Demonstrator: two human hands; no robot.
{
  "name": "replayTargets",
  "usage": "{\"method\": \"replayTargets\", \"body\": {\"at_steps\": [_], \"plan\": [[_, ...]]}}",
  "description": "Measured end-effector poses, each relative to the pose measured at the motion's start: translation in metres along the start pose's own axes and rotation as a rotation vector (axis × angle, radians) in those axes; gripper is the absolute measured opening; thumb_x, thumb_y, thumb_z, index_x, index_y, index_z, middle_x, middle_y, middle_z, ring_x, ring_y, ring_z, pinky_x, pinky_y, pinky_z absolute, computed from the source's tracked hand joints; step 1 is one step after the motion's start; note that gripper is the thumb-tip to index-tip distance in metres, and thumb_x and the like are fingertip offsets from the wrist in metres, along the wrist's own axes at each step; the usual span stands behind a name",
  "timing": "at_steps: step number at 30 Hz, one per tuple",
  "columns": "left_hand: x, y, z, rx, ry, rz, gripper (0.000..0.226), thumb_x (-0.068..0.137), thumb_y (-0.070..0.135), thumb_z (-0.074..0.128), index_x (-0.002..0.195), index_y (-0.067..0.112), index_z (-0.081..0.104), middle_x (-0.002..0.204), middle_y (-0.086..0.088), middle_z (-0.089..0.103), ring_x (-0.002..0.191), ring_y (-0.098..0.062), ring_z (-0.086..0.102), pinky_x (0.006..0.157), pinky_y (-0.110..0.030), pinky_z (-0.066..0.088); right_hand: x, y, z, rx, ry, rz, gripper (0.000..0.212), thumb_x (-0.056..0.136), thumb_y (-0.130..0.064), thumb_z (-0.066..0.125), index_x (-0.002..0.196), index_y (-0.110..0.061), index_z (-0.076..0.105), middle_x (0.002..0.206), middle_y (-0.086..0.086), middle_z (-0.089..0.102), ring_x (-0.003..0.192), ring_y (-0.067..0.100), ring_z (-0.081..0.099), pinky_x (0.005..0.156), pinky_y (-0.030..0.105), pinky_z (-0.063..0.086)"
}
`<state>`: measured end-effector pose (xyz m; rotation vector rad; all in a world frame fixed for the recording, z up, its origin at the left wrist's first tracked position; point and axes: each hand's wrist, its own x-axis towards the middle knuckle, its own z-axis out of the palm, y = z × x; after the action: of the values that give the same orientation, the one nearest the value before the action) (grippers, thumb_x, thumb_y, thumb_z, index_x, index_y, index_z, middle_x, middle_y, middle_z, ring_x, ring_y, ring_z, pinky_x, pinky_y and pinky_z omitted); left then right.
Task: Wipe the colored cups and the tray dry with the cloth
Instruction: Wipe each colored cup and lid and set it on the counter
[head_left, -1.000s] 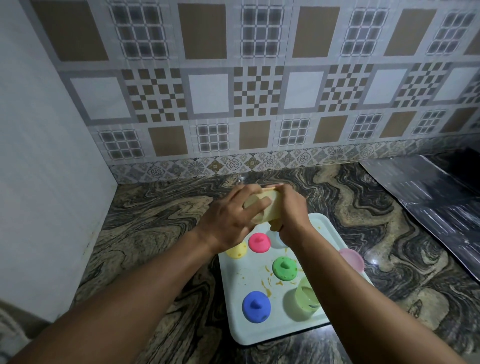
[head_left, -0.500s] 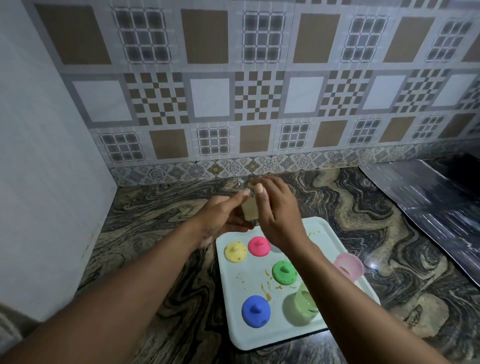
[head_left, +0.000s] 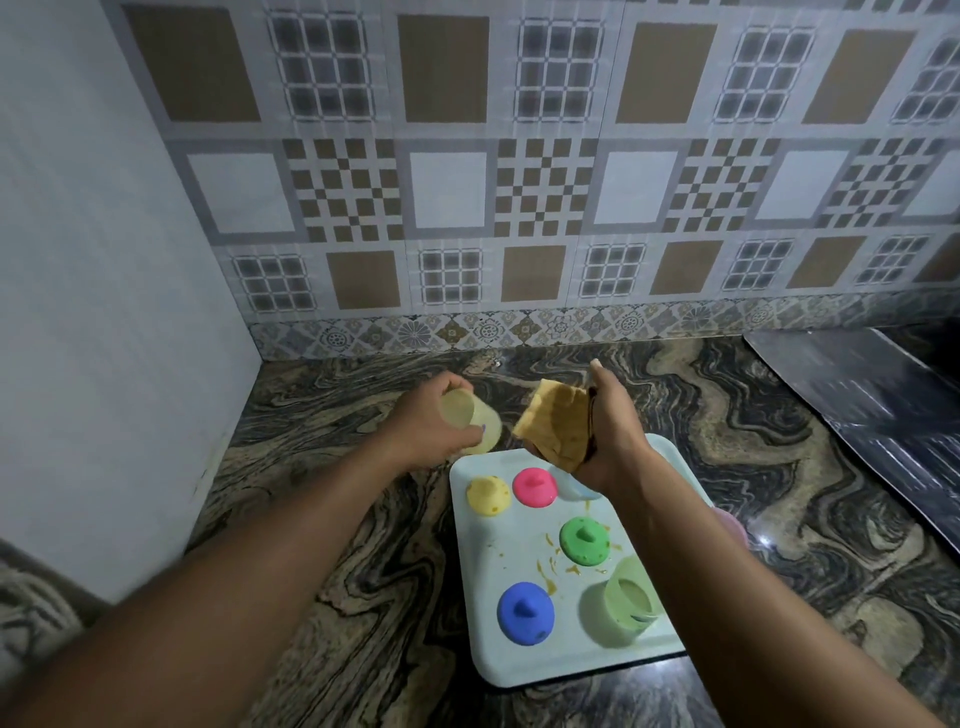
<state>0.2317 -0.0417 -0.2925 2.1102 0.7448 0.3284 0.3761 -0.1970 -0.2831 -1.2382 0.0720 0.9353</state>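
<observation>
Hiding behind the right forearm, a pink cup (head_left: 733, 525) shows only a sliver of its side by the right edge of the tray (head_left: 480, 566); whether it stands on the tray or on the counter (head_left: 332, 415) cannot be told. A pale blue shape under the right hand (head_left: 608, 436) is too covered to name. The near corner of the tray on the right is cut off by the same arm.

The left hand (head_left: 415, 431) grips a pale yellow cup (head_left: 467, 418), fingers curled round its wall, holding it on its side above the counter just left of the tray, mouth turned toward the camera. The right hand clutches a crumpled tan cloth (head_left: 556, 421) above the far end of the tray, its fingers closed on the bunched folds; cup and cloth are near each other but apart.

On the tray sit four domed pieces, each with a knob on top: yellow (head_left: 488, 496), pink (head_left: 535, 486), green (head_left: 587, 540) and blue (head_left: 525, 613). Whether they are lids or upturned cups is unclear. A pale green cup (head_left: 628, 603) stands upright near the right side, its inside pale and hard to read. Orange-brown smears (head_left: 545, 569) mark the tray floor between the green and blue pieces
</observation>
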Motion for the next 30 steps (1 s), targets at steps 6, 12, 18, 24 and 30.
{"method": "replayTargets", "body": {"at_steps": [6, 12, 18, 24, 30], "plan": [[-0.016, -0.044, 0.005, 0.328, -0.122, -0.115, 0.054, 0.071, 0.033, 0.082, 0.118, 0.022, 0.058, 0.121, -0.006, 0.064, 0.101, -0.025, 0.063, 0.081, -0.034, 0.051, -0.003, 0.029, -0.003, -0.207, -0.068, 0.138, 0.025, 0.087, -0.032, 0.064, 0.101, -0.012, 0.059, 0.076, 0.012, 0.069, 0.07, 0.032, 0.072, 0.091, 0.049, 0.05], [-0.033, -0.084, 0.015, 0.477, -0.277, -0.23, 0.07, 0.072, 0.033, 0.082, 0.134, 0.023, 0.052, 0.131, -0.009, 0.058, 0.111, -0.025, 0.059, 0.091, -0.033, 0.05, 0.0, 0.061, -0.006, -0.298, 0.022, 0.194, 0.023, 0.09, 0.0, 0.046, 0.107, 0.001, 0.061, 0.084, 0.024, 0.074, 0.08, 0.041, 0.072, 0.087, 0.054, 0.056], [-0.034, -0.095, 0.023, 0.534, -0.315, -0.199, 0.09, 0.071, 0.051, 0.081, 0.146, 0.024, 0.041, 0.146, -0.01, 0.046, 0.132, -0.029, 0.048, 0.106, -0.036, 0.043, 0.011, 0.053, -0.015, -0.304, 0.081, 0.189, 0.037, 0.09, -0.005, 0.048, 0.124, -0.003, 0.06, 0.11, 0.029, 0.07, 0.085, 0.046, 0.073, 0.077, 0.054, 0.06], [-0.012, -0.06, 0.034, 0.606, -0.14, 0.035, 0.049, 0.082, 0.051, 0.07, 0.124, 0.027, 0.061, 0.125, 0.001, 0.058, 0.12, -0.023, 0.054, 0.095, -0.035, 0.047, 0.013, 0.018, -0.028, -0.298, 0.104, 0.062, 0.035, 0.091, -0.006, 0.048, 0.123, 0.002, 0.06, 0.107, 0.026, 0.069, 0.081, 0.038, 0.069, 0.083, 0.054, 0.056], [0.009, -0.04, 0.078, 0.734, -0.156, 0.052, 0.045, 0.085, 0.05, 0.065, 0.123, 0.026, 0.067, 0.125, -0.003, 0.064, 0.123, -0.026, 0.056, 0.098, -0.037, 0.046, 0.006, 0.01, -0.047, -0.337, 0.047, 0.068, 0.032, 0.091, -0.005, 0.049, 0.118, 0.006, 0.06, 0.105, 0.031, 0.069, 0.091, 0.043, 0.071, 0.083, 0.06, 0.057]]}}
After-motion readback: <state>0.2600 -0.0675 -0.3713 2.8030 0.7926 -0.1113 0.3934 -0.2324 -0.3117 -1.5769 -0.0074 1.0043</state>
